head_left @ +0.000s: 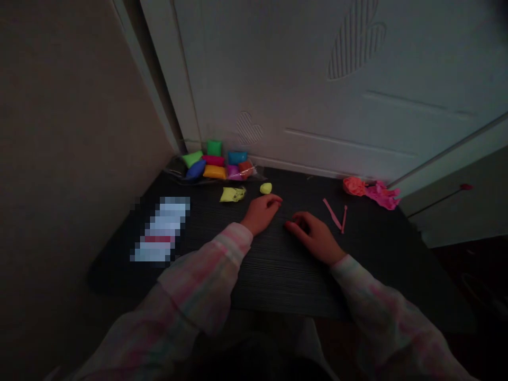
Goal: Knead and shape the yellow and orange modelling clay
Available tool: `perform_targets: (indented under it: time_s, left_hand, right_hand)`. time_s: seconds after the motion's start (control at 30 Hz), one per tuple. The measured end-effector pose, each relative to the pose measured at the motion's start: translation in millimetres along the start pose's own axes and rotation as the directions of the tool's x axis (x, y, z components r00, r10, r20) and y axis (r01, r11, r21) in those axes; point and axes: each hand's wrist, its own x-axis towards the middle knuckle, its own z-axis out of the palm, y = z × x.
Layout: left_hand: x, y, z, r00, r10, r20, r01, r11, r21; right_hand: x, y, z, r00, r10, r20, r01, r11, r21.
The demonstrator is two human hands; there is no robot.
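My left hand (262, 212) rests low over the dark tabletop, loosely curved with its fingertips pointing right; no object shows in it. Just beyond it sits a small pale-yellow lump of modelling clay (265, 188). An opened, crumpled yellow clay packet (232, 194) lies to the left of the lump. My right hand (315, 236) is a little nearer to me, its thumb apart from its curled fingers, with nothing visible between them. To its right lie two thin pink modelling tools (332, 212), their near ends close together. The palms of both hands are hidden.
A clear bag of coloured clay packets (215, 172) lies at the back left of the dark table (273, 280). A blurred bright screen (161, 230) is at the left. Crumpled orange (354, 186) and pink wrappings (383, 195) lie back right. A white panel (301, 90) rises behind.
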Motion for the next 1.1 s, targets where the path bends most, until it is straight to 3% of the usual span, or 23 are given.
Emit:
perform_targets:
  time_s: [0.1, 0.23, 0.4, 0.57, 0.73, 0.9, 1.03, 1.1]
  left_hand:
    - [0, 2, 0.0, 1.0, 0.001, -0.013, -0.001, 1.0, 0.007]
    - [-1, 3, -1.6, 0.993, 0.005, -0.115, -0.004, 1.0, 0.009]
    - [-1, 3, -4.0, 0.961, 0.047, -0.272, -0.045, 0.999, 0.014]
    - [0, 2, -3.4, 0.935, 0.055, -0.351, -0.056, 0.998, 0.007]
    - [1, 2, -3.6, 0.931, 0.037, -0.364, -0.045, 0.999, -0.015]
    - [1, 2, -4.0, 0.928, 0.02, -0.372, -0.033, 0.999, -0.029]
    - [0, 2, -4.0, 0.93, 0.018, -0.367, -0.03, 0.999, -0.028]
    - [0, 2, -4.2, 0.933, 0.008, -0.359, -0.019, 0.999, -0.028]
  right_hand:
    - [18, 5, -2, 0.995, 0.09, -0.048, -0.088, 0.996, 0.023]
    - [46, 9, 4, 0.991, 0.101, -0.085, -0.11, 0.988, -0.112]
    - [50, -6, 13, 0.998, -0.037, 0.043, 0.052, 0.909, -0.413]
    - [42, -23, 10, 0.976, -0.173, 0.129, 0.216, 0.792, -0.571]
    - [44, -22, 9, 0.994, -0.05, 0.1, 0.103, 0.753, -0.65]
    - [38, -31, 12, 0.971, -0.116, 0.21, 0.223, 0.756, -0.615]
    - [40, -34, 10, 0.984, 0.028, 0.175, 0.098, 0.736, -0.67]
    - [40, -36, 10, 0.975, 0.059, 0.214, 0.1, 0.743, -0.661]
